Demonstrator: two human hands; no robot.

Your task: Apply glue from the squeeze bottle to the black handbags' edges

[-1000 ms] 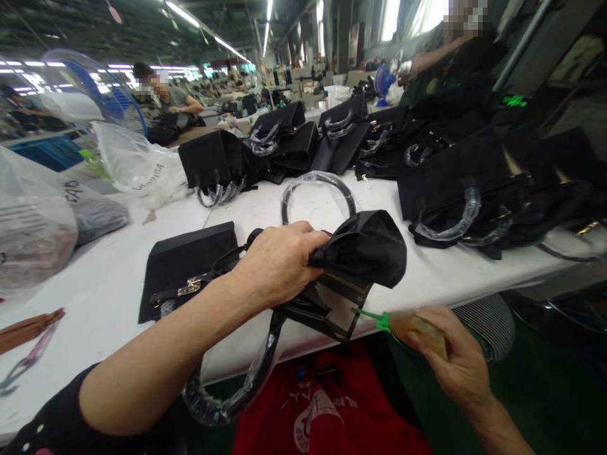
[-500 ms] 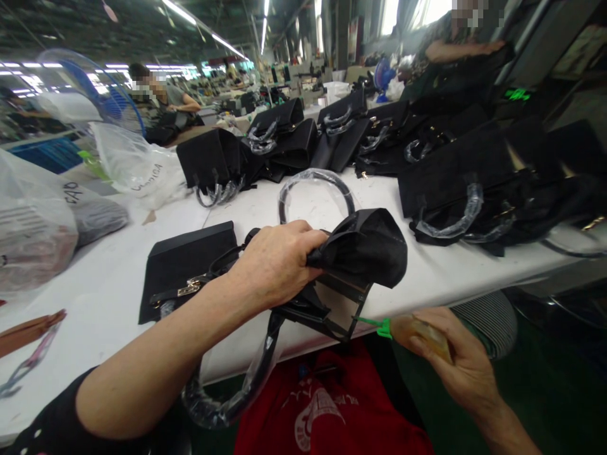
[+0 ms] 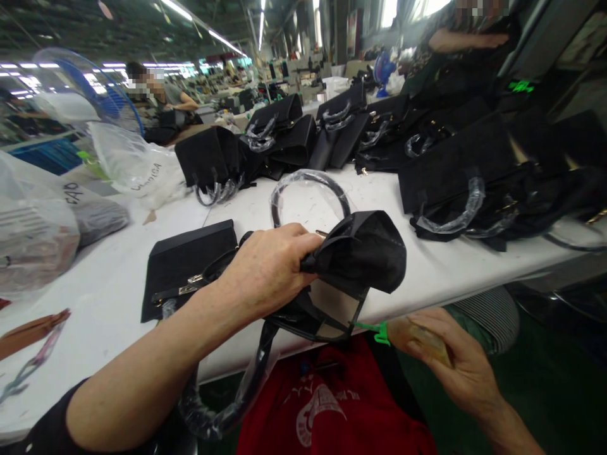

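My left hand (image 3: 282,268) is closed on the bunched black lining (image 3: 367,253) of a handbag, whose loose end flares out to the right. The black handbag (image 3: 187,256) lies on the white table with its flap to the left and gold hardware near my forearm. One plastic-wrapped handle (image 3: 308,177) loops up behind it; another handle (image 3: 256,373) hangs over the table's front edge. In my right hand (image 3: 455,360) is a glue bottle (image 3: 417,338), amber and soft-looking, with a green nozzle. The nozzle's thin tip is at the bag's open brownish edge (image 3: 334,306); contact is unclear.
Several black handbags (image 3: 455,177) with wrapped handles line the back and right of the table. Plastic bags (image 3: 38,227) and a brown strap (image 3: 33,332) lie at left. A striped stool (image 3: 488,316) stands below the right edge. Other people work behind.
The lining and my left hand have shifted slightly left and down. The bottle has moved slightly left, its tip staying along the bag's edge. Both holds are unchanged.
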